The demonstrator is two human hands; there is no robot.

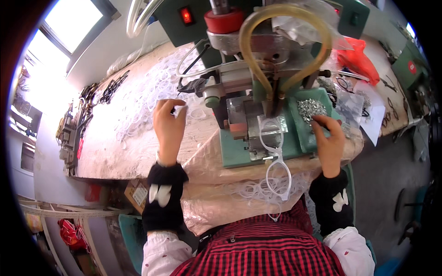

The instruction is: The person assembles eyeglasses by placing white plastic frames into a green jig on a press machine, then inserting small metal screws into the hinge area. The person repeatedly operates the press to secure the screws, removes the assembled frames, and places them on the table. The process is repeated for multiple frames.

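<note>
The table [115, 152] runs from nine o'clock up toward one o'clock, its pale top strewn with a spread of white spectacle frames [152, 87]. At twelve o'clock stands the green press machine [258, 69], with a yellowish hose [285, 27] looping over its front. On the machine's green base, near the centre, a white spectacle frame [271, 138] sits on the metal fixture, one lens ring hanging over the edge toward six o'clock. At three o'clock a green tray [304, 133] holds a heap of small metal parts [311, 109]. The left forearm, in a black cuff, rises from seven o'clock, and the left hand [168, 129] is raised at ten o'clock of the centre, its grip pinched on a small white piece [180, 108] at the fingertips. The right forearm comes up from five o'clock; the right hand [328, 140] reaches over the tray, fingers curled down onto the metal parts, though whether they grasp one cannot be told.
</note>
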